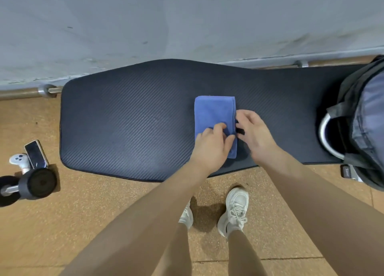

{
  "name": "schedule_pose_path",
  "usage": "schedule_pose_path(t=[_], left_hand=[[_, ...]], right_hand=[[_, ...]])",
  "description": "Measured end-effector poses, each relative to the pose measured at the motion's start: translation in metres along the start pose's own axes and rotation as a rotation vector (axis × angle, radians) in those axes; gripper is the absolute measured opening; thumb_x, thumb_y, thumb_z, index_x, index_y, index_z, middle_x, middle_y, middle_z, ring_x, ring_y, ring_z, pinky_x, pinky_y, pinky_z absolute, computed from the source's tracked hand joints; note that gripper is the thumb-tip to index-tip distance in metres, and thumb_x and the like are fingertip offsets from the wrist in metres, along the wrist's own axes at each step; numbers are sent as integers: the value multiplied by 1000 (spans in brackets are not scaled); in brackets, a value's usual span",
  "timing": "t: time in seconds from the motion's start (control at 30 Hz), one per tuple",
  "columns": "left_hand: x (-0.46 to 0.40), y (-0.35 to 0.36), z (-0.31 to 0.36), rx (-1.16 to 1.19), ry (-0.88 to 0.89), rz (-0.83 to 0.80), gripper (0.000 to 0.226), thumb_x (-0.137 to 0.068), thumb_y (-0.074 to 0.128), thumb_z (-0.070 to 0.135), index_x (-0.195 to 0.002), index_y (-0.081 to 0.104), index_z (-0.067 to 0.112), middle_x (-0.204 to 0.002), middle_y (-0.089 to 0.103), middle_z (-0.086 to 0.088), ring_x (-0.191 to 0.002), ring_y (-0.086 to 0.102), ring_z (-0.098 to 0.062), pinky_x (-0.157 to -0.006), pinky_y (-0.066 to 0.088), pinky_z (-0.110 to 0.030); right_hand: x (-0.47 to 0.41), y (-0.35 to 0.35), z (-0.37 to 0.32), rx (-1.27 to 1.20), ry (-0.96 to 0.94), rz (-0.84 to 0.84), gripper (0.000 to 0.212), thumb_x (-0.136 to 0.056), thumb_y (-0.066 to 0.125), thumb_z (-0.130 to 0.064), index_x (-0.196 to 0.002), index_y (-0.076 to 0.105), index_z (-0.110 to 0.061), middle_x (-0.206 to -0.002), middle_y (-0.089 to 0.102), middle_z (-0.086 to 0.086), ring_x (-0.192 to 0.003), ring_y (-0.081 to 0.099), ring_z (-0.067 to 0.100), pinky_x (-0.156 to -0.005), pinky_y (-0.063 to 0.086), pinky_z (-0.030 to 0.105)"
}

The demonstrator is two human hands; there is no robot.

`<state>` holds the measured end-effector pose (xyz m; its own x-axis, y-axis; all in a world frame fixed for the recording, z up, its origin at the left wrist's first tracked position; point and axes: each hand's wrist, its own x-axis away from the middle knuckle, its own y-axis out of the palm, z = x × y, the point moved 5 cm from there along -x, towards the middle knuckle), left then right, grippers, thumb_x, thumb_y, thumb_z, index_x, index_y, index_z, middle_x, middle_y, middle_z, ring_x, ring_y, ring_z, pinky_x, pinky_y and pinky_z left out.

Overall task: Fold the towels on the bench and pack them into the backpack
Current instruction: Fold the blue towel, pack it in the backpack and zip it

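Item 1. Wall (145,22): pale grey, scuffed, running behind everything in front of you.

Item 2. Floor (93,213): tan speckled surface under your feet.

Item 3. Bench (124,126): dark padded top with a diagonal ribbed texture, lying crosswise before you.

Item 4. Backpack (365,120): dark grey, standing on the right end of the bench, partly cut off by the frame edge.

Item 5. Towel (214,111): blue, folded into a narrow upright rectangle, lying flat on the bench right of its middle, well apart from the backpack.

Item 6. Your left hand (213,145): resting on the towel's near half, fingers curled into the cloth and gripping a fold.

Item 7. Your right hand (254,132): just beside the towel's right edge, fingers bent and pinching at that edge; the view is too blurred to tell exactly what they pinch.

Item 8. Dumbbell (31,186): black, on the floor left of the bench.

Item 9. Phone (36,154): propped beside the dumbbell.

Item 10. White controller (19,159): touching the phone's left side.
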<state>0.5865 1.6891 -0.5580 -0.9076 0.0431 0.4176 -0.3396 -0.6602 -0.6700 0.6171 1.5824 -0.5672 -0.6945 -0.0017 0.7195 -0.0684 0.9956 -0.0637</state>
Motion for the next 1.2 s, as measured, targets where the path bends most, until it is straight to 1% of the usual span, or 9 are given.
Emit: schedule_pose_path(t=[0.13, 0.23, 0.33, 0.43, 0.57, 0.7, 0.9, 1.07, 1.2], left_hand=[[-1, -8, -8, -201, 174, -28, 41, -91, 51, 18, -131, 45, 14, -119, 58, -4, -123, 41, -24, -101, 23, -32], [-2, -9, -17, -460, 372, 9, 60, -75, 69, 35, -128, 52, 13, -137, 48, -12, -133, 35, -35, -113, 19, -46], [-10, 2, -26, -523, 327, -179, 93, -80, 58, 54, -147, 11, 10, -157, 4, -7, -145, -2, -27, -112, -11, -33], [-17, 9, -33, -535, 254, -209, 110, -74, 57, 64, -147, -6, 12, -157, -9, -2, -144, -12, -22, -115, -12, -36], [-22, 16, -32, -603, 187, -245, 128, -63, 67, 65, -145, -16, 13, -155, -19, -1, -143, -19, -23, -114, -15, -37], [-14, -9, -16, -407, 209, -372, 122, -66, 72, 56, -147, -7, 11, -157, -11, -5, -144, -11, -23, -117, -4, -34], [34, -82, 26, 224, 88, -342, 72, -73, 77, 26, -134, 39, 18, -123, 53, 5, -116, 52, -12, -93, 37, -14], [70, -130, 104, 190, 411, -367, 82, -73, 77, 23, -139, 28, 20, -129, 48, 7, -114, 50, -8, -94, 41, -17], [90, -164, 178, -62, 705, -213, 56, -84, 61, 22, -134, 37, 15, -128, 53, -15, -104, 60, -30, -85, 48, -36]], right_hand=[[2, 1, 11, 404, -69, -8, 31, -93, 50, -30, -117, 51, -10, -119, 55, 8, -105, 53, 19, -86, 41, 30], [0, 0, 18, 532, -102, -10, 47, -87, 62, -24, -127, 44, -7, -125, 51, 10, -106, 50, 17, -82, 36, 24], [-1, -4, 25, 474, -55, 13, 56, -83, 67, -19, -130, 39, -5, -124, 52, 12, -102, 49, 16, -80, 37, 24], [-2, -5, 32, 530, -43, 73, 63, -82, 68, -22, -133, 36, -4, -120, 54, 13, -109, 52, 24, -78, 37, 25], [-1, 3, 37, 451, 8, 145, 40, -83, 65, -19, -115, 53, 2, -105, 61, 9, -89, 54, 18, -68, 40, 26], [14, 3, 23, 181, 98, 127, 27, -83, 60, -15, -100, 61, 6, -90, 64, 13, -83, 60, 23, -63, 45, 29], [85, -21, -28, -335, 387, -57, 15, -93, 46, -11, -100, 58, -7, -87, 67, 8, -74, 66, 19, -56, 55, 27], [149, -57, -77, -563, 417, -25, 20, -97, 44, -18, -86, 57, -8, -55, 69, 1, -47, 66, 9, -42, 52, 18], [188, -82, -112, -681, 361, -19, 27, -96, 46, -21, -76, 59, -7, -53, 65, 2, -44, 63, 10, -40, 51, 18]])
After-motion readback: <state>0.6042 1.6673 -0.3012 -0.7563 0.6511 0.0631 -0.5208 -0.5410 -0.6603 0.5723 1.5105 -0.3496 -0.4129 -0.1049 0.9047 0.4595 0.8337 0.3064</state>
